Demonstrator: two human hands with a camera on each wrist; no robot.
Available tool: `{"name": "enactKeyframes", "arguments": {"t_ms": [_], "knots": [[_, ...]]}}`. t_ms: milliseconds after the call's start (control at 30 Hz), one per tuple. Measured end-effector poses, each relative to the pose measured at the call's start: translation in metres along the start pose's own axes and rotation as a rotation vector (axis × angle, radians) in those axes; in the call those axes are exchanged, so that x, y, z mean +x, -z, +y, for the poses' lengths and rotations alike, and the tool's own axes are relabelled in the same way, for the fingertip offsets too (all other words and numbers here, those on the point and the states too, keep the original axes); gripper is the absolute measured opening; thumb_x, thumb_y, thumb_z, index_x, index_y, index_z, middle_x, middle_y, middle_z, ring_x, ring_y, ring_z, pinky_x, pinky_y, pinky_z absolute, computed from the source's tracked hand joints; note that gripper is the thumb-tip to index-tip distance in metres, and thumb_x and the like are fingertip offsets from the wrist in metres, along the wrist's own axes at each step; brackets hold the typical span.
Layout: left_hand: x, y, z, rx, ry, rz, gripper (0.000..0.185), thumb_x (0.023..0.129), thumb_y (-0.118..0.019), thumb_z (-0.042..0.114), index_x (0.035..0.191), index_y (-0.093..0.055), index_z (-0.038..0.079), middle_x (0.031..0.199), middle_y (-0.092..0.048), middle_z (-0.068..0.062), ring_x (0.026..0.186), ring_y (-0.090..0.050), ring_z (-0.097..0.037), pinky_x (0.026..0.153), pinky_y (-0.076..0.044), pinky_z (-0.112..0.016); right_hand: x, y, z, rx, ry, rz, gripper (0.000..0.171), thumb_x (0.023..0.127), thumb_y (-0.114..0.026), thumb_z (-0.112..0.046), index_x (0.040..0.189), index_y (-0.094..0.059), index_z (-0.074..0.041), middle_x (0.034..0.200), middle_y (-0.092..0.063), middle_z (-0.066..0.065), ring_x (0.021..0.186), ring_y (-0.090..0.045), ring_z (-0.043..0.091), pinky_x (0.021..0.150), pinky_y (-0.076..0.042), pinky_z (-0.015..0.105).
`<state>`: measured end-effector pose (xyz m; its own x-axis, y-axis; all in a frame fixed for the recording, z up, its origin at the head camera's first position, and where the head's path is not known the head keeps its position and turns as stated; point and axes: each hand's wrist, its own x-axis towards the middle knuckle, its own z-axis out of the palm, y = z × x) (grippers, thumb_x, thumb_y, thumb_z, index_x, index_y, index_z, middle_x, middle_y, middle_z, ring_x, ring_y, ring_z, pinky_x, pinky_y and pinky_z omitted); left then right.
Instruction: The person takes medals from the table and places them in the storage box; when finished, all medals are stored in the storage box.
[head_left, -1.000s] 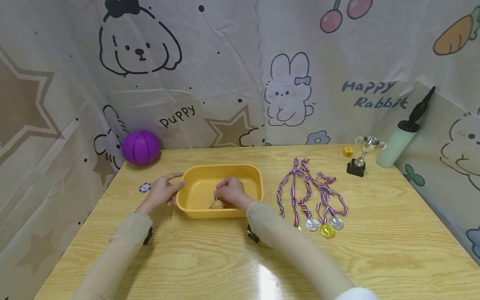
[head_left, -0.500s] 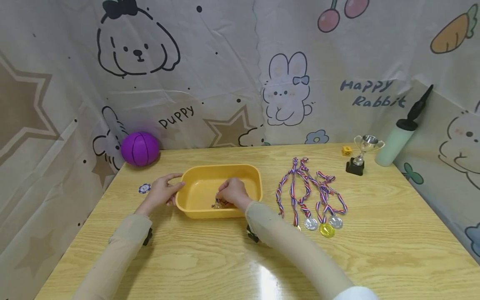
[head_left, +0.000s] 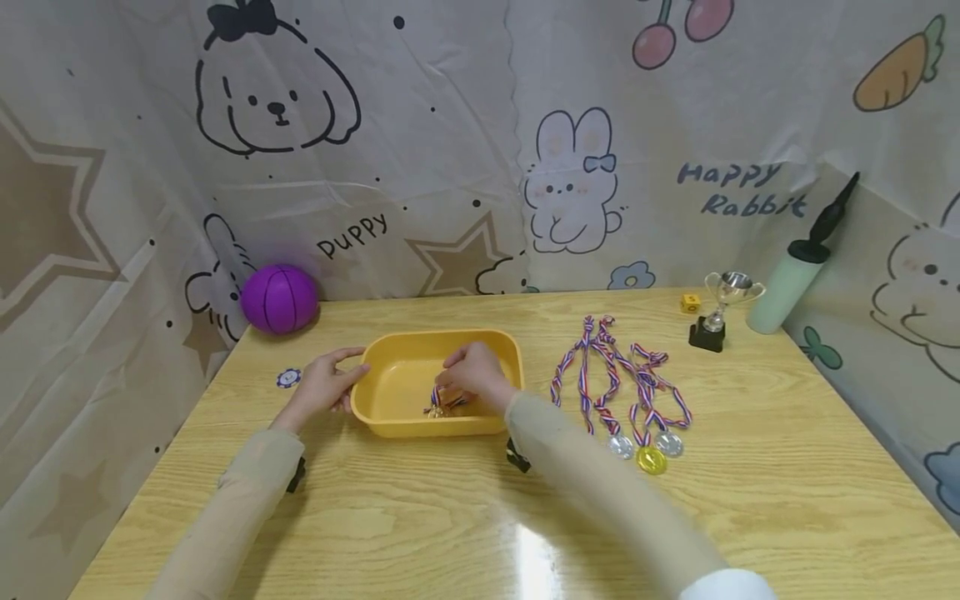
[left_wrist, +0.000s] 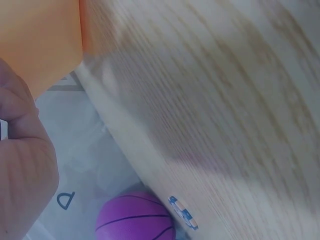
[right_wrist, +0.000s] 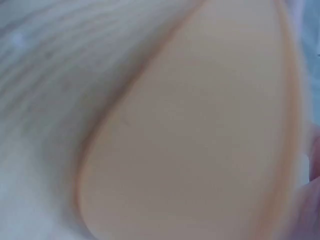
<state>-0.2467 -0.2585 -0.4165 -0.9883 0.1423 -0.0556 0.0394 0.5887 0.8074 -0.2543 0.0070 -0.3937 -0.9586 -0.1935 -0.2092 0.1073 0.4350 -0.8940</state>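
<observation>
1. Gripping the yellow plastic tub at its left end, the left hand lays its thumb over the rim, fingers against the outer wall. This hold presumably keeps the tub from sliding.

2. The right hand reaches over the near right part of the tub, fingers bent downward, probably so as to work inside without disturbing the walls.

3. Inside the tub, near its front wall, lie a medal and its striped ribbon, just below the right fingertips.

4. Grip, left: nearly closed, with little more than the tub's edge between thumb and fingers; the lower fingers are partly hidden.

5. Grip, right: fingers curled and close together. Blur and overlap prevent telling whether they pinch the ribbon or only hang beside it; the right wrist view shows mostly the tub's outer wall.

6. Right of the tub, the red, white and blue ribbons stretch lengthwise across the wood-grain table, apparently laid out to keep each medal distinct. A gold medal rests between two silver medals; the sleeve covers the lower ends of the leftmost ribbons.

7. Toward the back stand a purple ball, yellow die, silver trophy cup and mint-green hand pump; a poker chip lies near the left hand.
</observation>
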Motion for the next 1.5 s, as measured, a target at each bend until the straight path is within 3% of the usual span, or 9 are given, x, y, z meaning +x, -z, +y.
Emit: {"name": "enactKeyframes", "arguments": {"t_ms": [167, 333, 600, 800, 967, 1500], "knots": [[0.000, -0.003, 0.000, -0.008, 0.006, -0.008, 0.054, 0.098, -0.057, 0.026, 0.143, -0.041, 0.002, 0.050, -0.056, 0.000, 0.038, -0.053, -0.016, 0.036, -0.045, -0.028, -0.014, 0.038, -0.007, 0.050, 0.046, -0.045, 0.031, 0.082, -0.075, -0.014, 0.108, -0.064, 0.000, 0.095, -0.074, 0.012, 0.084, -0.072, 0.027, 0.066, -0.059, 0.040], [-0.001, -0.003, -0.004, -0.031, 0.019, -0.007, 0.056, 0.097, -0.057, 0.028, 0.144, -0.039, 0.002, 0.051, -0.056, 0.000, 0.038, -0.053, -0.014, 0.036, -0.043, -0.025, -0.037, 0.083, -0.005, 0.067, 0.066, -0.063, 0.039, 0.084, -0.073, -0.017, 0.117, -0.060, -0.001, 0.105, -0.071, 0.012, 0.082, -0.072, 0.019, 0.060, -0.057, 0.032], [0.000, 0.000, -0.004, -0.025, 0.011, 0.002, 0.054, 0.098, -0.057, 0.028, 0.144, -0.040, 0.005, 0.051, -0.056, 0.000, 0.038, -0.052, -0.013, 0.035, -0.041, -0.022, -0.061, 0.127, 0.028, -0.004, -0.008, -0.050, 0.041, 0.085, -0.072, -0.018, 0.118, -0.056, 0.001, 0.100, -0.070, 0.009, 0.079, -0.071, 0.017, 0.057, -0.055, 0.028], [0.000, 0.003, -0.004, -0.016, 0.002, 0.009, 0.054, 0.098, -0.056, 0.028, 0.144, -0.040, 0.003, 0.051, -0.057, 0.000, 0.039, -0.053, -0.015, 0.035, -0.041, -0.022, -0.066, 0.128, 0.065, -0.049, -0.050, -0.048, 0.034, 0.085, -0.070, -0.014, 0.112, -0.058, 0.004, 0.093, -0.071, 0.009, 0.081, -0.071, 0.023, 0.059, -0.057, 0.035], [-0.001, 0.001, -0.003, -0.019, 0.000, -0.001, 0.055, 0.098, -0.056, 0.028, 0.144, -0.040, 0.002, 0.051, -0.057, 0.000, 0.038, -0.052, -0.013, 0.036, -0.041, -0.022, -0.072, 0.124, 0.084, -0.039, -0.072, -0.069, 0.037, 0.085, -0.069, -0.011, 0.114, -0.056, 0.008, 0.093, -0.068, 0.012, 0.075, -0.069, 0.019, 0.051, -0.056, 0.029], [0.000, -0.002, -0.003, -0.014, -0.002, -0.002, 0.055, 0.098, -0.057, 0.027, 0.144, -0.040, 0.003, 0.051, -0.057, 0.000, 0.036, -0.050, -0.012, 0.035, -0.041, -0.024, -0.076, 0.114, 0.104, -0.041, -0.126, -0.036, 0.032, 0.081, -0.070, -0.004, 0.106, -0.054, 0.008, 0.083, -0.063, 0.010, 0.062, -0.061, 0.013, 0.051, -0.057, 0.028]]}}
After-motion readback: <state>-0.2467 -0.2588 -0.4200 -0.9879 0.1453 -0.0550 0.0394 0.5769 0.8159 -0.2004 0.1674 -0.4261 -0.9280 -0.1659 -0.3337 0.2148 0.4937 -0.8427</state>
